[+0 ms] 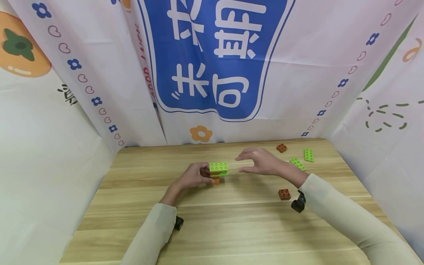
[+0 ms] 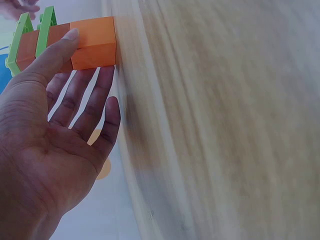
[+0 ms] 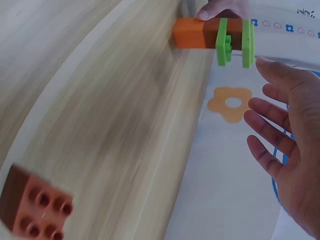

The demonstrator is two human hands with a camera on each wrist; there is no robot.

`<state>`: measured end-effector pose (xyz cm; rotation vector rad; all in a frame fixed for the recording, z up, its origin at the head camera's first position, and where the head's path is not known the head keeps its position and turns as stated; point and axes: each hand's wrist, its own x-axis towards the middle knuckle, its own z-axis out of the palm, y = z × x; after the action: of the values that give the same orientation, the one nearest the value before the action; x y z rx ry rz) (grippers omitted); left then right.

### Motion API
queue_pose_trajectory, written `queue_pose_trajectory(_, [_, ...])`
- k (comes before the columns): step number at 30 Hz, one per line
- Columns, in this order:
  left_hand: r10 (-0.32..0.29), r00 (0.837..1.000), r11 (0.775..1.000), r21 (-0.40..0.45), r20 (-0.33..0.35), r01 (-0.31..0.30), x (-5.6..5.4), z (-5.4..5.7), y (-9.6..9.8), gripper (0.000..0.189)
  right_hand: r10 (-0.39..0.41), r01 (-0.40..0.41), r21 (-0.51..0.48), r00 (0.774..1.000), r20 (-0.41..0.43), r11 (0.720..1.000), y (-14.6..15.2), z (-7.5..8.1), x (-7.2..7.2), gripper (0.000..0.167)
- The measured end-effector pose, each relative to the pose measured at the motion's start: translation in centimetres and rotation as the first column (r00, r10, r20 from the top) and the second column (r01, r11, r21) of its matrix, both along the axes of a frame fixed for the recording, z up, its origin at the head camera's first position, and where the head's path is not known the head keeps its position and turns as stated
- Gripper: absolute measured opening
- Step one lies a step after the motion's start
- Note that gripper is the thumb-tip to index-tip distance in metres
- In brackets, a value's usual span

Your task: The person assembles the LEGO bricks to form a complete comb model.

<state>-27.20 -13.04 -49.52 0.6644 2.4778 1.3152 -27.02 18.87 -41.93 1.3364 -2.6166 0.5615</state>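
Note:
A small tower of toy building bricks stands on the wooden table, an orange brick [image 2: 93, 42] at its base. Above that, brown bricks [image 3: 210, 31] alternate with two light green plates, and the upper green plate [image 1: 218, 167] overhangs to the right. My left hand [image 1: 195, 176] grips the tower from the left, its thumb along the lower bricks and its fingers around the far side. To the right of the tower my right hand [image 1: 261, 161] hovers with nothing in it, fingers and thumb spread apart. Its thumb tip is near the green plates in the right wrist view.
One loose brown brick [image 1: 284, 194] lies right of centre, below my right forearm. Farther back are another brown brick [image 1: 281, 148] and two green plates, one [image 1: 308, 155] at the far right, one [image 1: 297, 163] beside my forearm. A printed cloth [image 1: 132, 125] hangs behind the table.

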Motion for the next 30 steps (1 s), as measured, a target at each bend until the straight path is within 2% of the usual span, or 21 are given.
queue_pose_trajectory(8, [-0.010, 1.000, 1.000, 0.005, 0.004, 0.010, -0.1, -0.1, -0.3, 0.025, -0.002, 0.002, 0.003, 1.000, -0.010, 1.000, 2.3, -0.8, 0.5, 0.034])
queue_pose_trajectory(20, [-0.003, 1.000, 1.000, -0.010, -0.007, 0.003, 0.1, 0.0, -0.3, 0.024, -0.016, 0.015, 0.032, 0.999, 0.032, 0.999, 6.2, -2.5, 2.0, 0.035])
queue_pose_trajectory(30, [-0.004, 1.000, 1.000, -0.004, 0.002, 0.004, 0.0, 0.0, -0.3, 0.024, -0.042, 0.032, 0.075, 0.990, 0.136, 0.997, 8.7, -3.2, 3.2, 0.040])
